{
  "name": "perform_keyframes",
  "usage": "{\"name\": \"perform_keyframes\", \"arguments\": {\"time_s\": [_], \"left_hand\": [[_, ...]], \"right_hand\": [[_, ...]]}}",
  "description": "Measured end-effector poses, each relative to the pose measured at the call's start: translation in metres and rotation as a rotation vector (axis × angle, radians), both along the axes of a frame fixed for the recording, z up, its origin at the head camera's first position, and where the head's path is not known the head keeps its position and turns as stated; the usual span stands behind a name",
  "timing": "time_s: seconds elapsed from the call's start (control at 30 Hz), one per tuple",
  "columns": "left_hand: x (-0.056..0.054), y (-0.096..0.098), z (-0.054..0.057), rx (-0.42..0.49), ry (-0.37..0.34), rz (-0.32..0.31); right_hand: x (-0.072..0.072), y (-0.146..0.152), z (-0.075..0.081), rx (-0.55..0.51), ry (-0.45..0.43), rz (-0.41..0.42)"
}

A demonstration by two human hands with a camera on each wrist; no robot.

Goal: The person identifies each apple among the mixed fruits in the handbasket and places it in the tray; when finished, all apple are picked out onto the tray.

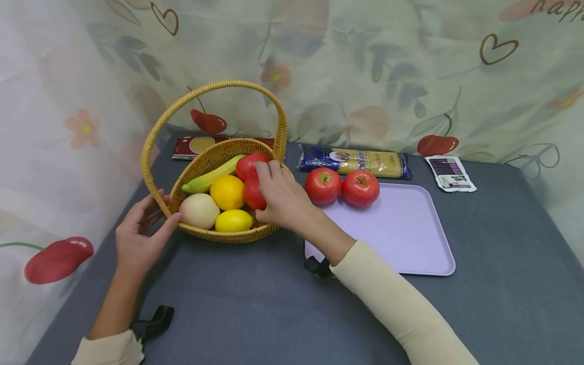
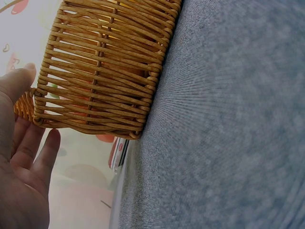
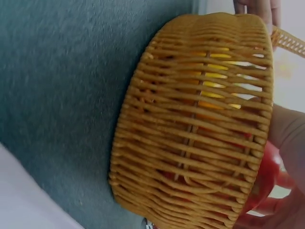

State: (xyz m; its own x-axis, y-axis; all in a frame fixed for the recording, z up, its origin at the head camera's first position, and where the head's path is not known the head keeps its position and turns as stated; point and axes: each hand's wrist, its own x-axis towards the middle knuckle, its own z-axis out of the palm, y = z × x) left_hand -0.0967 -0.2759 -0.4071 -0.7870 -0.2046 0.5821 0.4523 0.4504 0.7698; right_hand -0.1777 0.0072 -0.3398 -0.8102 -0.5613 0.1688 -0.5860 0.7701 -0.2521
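Note:
A wicker basket (image 1: 230,235) with a tall hooped handle stands left of the middle of the table. Inside it lie a banana (image 1: 212,176), a round yellow-orange fruit (image 1: 227,192), a lemon (image 1: 233,221), a pale round fruit (image 1: 199,211) and two red fruits (image 1: 251,165). My left hand (image 1: 141,228) holds the basket's left end by the rim near the handle's foot, thumb on the near side. Reaching into the right end, my right hand (image 1: 283,195) grips the nearer red fruit (image 3: 264,181), its fingers over the top and thumb at the near side. The palm hides part of that fruit.
Right of the basket lies a lilac tray (image 1: 388,228), with two red fruits (image 1: 360,187) at its back left corner. Behind are a blue-and-yellow pasta bag (image 1: 356,161), a red packet (image 1: 187,148) and a small white-and-purple packet (image 1: 450,173). Patterned cloth hangs behind the table.

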Motion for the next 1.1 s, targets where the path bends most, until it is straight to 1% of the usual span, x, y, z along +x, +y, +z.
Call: {"name": "perform_keyframes", "arguments": {"time_s": [0.07,0.17,0.27,0.37,0.47,0.57,0.63,0.67,0.87,0.97,1.03,1.1], "left_hand": [[0.0,0.0,0.0,-0.004,-0.009,0.003],[-0.001,0.0,0.001,-0.003,-0.016,0.003],[-0.001,0.0,0.0,0.0,-0.016,0.003],[-0.001,0.0,-0.002,0.002,-0.014,0.003],[-0.001,0.0,-0.002,0.005,-0.013,0.003],[-0.001,0.0,-0.001,0.008,-0.017,0.001],[-0.001,0.0,-0.001,0.007,-0.016,0.0],[-0.001,0.0,-0.001,0.006,-0.018,0.0],[-0.001,0.001,0.001,0.009,-0.028,0.005],[-0.001,0.0,0.0,0.012,-0.033,0.01],[-0.001,-0.001,0.0,0.011,-0.036,0.012],[-0.001,-0.001,-0.001,0.015,-0.042,0.014]], "right_hand": [[0.001,0.001,0.0,-0.067,-0.018,0.009],[0.001,0.001,0.001,-0.198,-0.068,0.032],[0.002,0.001,0.003,-0.33,-0.15,0.071],[0.003,0.001,0.004,-0.419,-0.238,0.115],[0.003,0.001,0.004,-0.446,-0.318,0.146],[0.004,0.002,0.002,-0.425,-0.369,0.161],[0.005,0.002,0.0,-0.431,-0.388,0.158],[0.006,0.002,-0.001,-0.45,-0.4,0.155],[0.006,0.001,-0.008,-0.634,-0.47,0.126],[0.007,0.0,-0.01,-0.655,-0.49,0.122],[0.008,-0.001,-0.011,-0.655,-0.501,0.129],[0.009,-0.001,-0.011,-0.642,-0.494,0.143]]}}
